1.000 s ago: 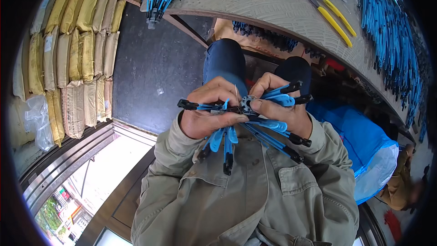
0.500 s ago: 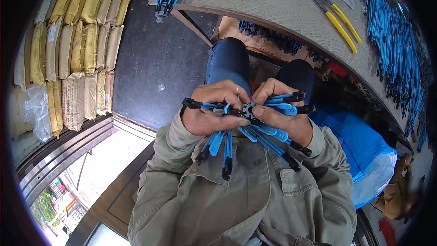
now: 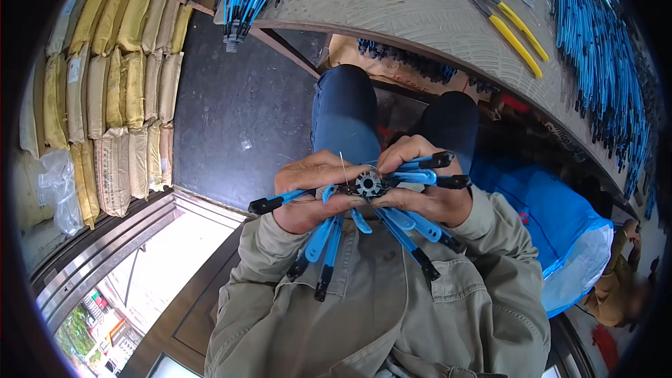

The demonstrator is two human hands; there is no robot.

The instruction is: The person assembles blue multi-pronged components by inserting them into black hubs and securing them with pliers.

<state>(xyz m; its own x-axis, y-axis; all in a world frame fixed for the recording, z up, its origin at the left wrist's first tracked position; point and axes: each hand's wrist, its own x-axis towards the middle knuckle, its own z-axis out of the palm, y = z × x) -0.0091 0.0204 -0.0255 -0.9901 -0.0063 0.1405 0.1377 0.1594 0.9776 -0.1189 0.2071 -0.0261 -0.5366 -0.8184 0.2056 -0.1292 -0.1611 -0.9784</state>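
Observation:
Between my hands, above my lap, is a small grey notched hub point(image 3: 369, 184) with blue black-tipped ribs point(image 3: 407, 243) fanning out around it, resembling part of an umbrella frame. My left hand point(image 3: 297, 180) pinches its left side, thumb below and fingers above, with one rib crossing the palm. On the other side, my right hand point(image 3: 453, 204) grips the hub's edge between thumb and fingers, and several ribs pass over and under it. A thin wire point(image 3: 342, 162) sticks up by the left fingertips. Flat blue tabs point(image 3: 318, 239) hang among the ribs. The inner rib ends are partly hidden by my fingers.
A worktable point(image 3: 392, 0) curves ahead, bearing yellow-handled pliers point(image 3: 514, 33) and a heap of blue ribs point(image 3: 605, 70). Another rib bundle point(image 3: 245, 3) lies at its left end. Stacked sacks point(image 3: 105, 91) stand left; a blue bag point(image 3: 539, 210) sits right. Another person point(image 3: 616, 283) is far right.
Both hands and the hub have shifted slightly left and down in the view. The hub's notched face shows more fully, and the leftmost rib now slants lower. The whole view has shifted a little.

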